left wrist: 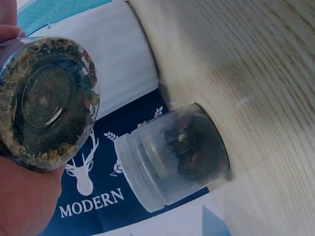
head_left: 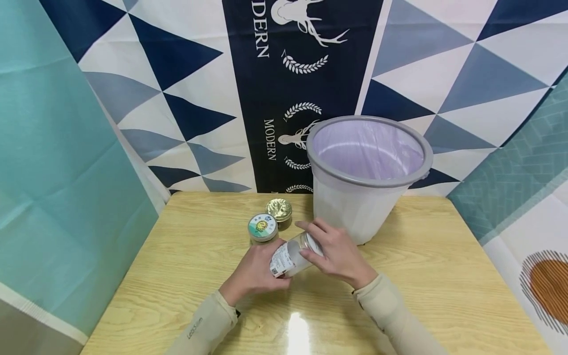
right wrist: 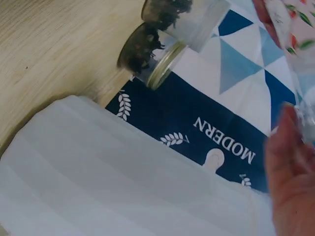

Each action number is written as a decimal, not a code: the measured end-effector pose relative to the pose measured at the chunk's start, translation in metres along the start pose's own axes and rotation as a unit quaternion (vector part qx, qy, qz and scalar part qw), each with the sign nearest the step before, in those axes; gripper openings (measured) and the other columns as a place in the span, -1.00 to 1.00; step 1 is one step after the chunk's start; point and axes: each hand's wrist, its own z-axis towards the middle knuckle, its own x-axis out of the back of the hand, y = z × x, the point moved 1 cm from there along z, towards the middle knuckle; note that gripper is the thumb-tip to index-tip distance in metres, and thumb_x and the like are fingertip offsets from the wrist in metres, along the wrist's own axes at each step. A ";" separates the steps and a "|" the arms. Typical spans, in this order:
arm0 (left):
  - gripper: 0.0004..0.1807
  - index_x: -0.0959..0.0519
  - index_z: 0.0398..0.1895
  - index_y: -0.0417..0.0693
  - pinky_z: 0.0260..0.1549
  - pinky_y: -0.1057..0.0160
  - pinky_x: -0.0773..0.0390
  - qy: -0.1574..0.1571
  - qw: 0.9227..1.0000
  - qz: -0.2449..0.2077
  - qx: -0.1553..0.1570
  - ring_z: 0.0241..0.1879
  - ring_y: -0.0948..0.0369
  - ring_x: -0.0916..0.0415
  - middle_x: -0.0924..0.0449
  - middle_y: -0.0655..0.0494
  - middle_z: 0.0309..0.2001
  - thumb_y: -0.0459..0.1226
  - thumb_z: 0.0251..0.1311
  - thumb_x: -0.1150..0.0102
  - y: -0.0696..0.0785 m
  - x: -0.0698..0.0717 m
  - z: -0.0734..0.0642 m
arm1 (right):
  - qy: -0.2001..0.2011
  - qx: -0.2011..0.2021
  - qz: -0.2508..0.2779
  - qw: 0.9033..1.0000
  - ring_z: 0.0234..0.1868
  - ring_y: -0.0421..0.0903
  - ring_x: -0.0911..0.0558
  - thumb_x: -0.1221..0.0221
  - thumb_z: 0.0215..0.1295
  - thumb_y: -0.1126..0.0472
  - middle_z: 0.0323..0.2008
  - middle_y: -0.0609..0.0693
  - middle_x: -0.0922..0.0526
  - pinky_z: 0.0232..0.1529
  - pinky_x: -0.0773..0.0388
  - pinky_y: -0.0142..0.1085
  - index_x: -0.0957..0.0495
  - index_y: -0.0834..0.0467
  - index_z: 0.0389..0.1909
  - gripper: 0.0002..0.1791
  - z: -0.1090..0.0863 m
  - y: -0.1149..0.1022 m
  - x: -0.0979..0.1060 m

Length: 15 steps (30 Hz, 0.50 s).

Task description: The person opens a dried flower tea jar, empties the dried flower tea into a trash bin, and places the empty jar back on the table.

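1. Head view: the left hand (head_left: 259,268) is gripping the body of the held jar (head_left: 295,255), which is leaning above the desk (head_left: 146,296) in front of the bin (head_left: 348,209); the right hand (head_left: 335,249) is grasping its upper end. If the two are twisting unevenly, the smooth wall could slip and the jar drop.
2. Same view: the left hand is working right beside the green-lidded jar (head_left: 263,228); a sideways jerk could push that into the gold-lidded jar (head_left: 279,211) just behind.
3. Left wrist view: the held jar's base is facing the camera, showing dried plant bits (left wrist: 49,101). Whether a lid is sealing the other end, I cannot tell; a loose one, with this tilt, could let bits spill.
4. Right wrist view: the right hand is appearing blurred near the patterned label (right wrist: 298,32); with the bin standing so close, a wide turn could bump it.
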 end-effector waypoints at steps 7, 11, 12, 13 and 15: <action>-0.32 -0.54 -0.01 0.10 -0.40 0.40 -0.56 -0.001 1.000 0.022 0.004 -0.40 0.40 -0.51 -0.60 0.35 -0.32 -0.05 -0.31 -0.59 -0.003 -0.002 -0.001 | -0.062 -0.065 0.014 0.996 -0.38 -0.30 -0.48 -0.13 0.44 -0.21 -0.16 -0.14 -0.61 -0.36 -0.50 -0.39 -0.56 0.05 0.29 -0.43 -0.003 0.000 0.011; -0.33 -0.53 -0.02 0.10 -0.41 0.40 -0.54 -0.003 0.999 0.033 0.005 -0.40 0.39 -0.50 -0.57 0.36 -0.33 -0.05 -0.32 -0.59 -0.004 -0.002 0.000 | -0.083 -0.083 0.014 0.993 -0.26 -0.24 -0.63 -0.22 0.39 -0.13 -0.08 -0.10 -0.71 -0.24 -0.61 -0.30 -0.59 0.06 0.24 -0.48 -0.002 0.000 0.013; -0.33 -0.53 -0.03 0.09 -0.42 0.40 -0.54 -0.003 0.999 0.035 0.005 -0.41 0.39 -0.49 -0.57 0.36 -0.33 -0.05 -0.32 -0.59 -0.004 -0.002 0.000 | -0.086 -0.087 0.015 0.992 -0.24 -0.22 -0.65 -0.23 0.39 -0.13 -0.06 -0.09 -0.72 -0.22 -0.63 -0.28 -0.60 0.07 0.23 -0.49 -0.002 0.000 0.013; -0.34 -0.53 -0.03 0.09 -0.43 0.40 -0.53 -0.002 0.999 0.036 0.004 -0.41 0.39 -0.49 -0.57 0.36 -0.34 -0.05 -0.32 -0.59 -0.004 -0.002 0.000 | -0.089 -0.091 0.017 0.992 -0.23 -0.22 -0.65 -0.24 0.38 -0.13 -0.04 -0.08 -0.73 -0.21 -0.63 -0.27 -0.61 0.06 0.21 -0.50 -0.002 0.000 0.014; -0.34 -0.53 -0.04 0.09 -0.44 0.39 -0.52 -0.003 0.999 0.038 0.003 -0.41 0.40 -0.48 -0.57 0.36 -0.34 -0.05 -0.33 -0.58 -0.005 -0.002 0.000 | -0.098 -0.101 0.030 0.990 -0.27 -0.25 -0.64 -0.26 0.38 -0.12 -0.06 -0.09 -0.73 -0.24 -0.62 -0.30 -0.61 0.05 0.22 -0.50 -0.002 0.000 0.015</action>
